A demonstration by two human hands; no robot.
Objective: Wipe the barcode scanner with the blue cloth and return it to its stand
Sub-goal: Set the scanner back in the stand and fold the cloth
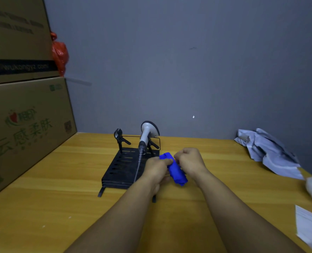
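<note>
A white and black barcode scanner [146, 133] rests head-up in the black stand [123, 166] at the middle of the wooden table, its grey cable [138, 166] trailing down over the stand's slotted base. Just right of the stand, both hands hold a folded blue cloth [176, 172] above the table. My left hand [157, 168] pinches its upper left side. My right hand [189, 162] is closed over its right side. Neither hand touches the scanner.
Large cardboard boxes [23, 125] are stacked along the left edge, with a red plastic bag [59, 53] behind them. Crumpled grey-white fabric [268, 152] lies at the back right. White papers [310, 227] sit at the right edge. A grey wall closes the back.
</note>
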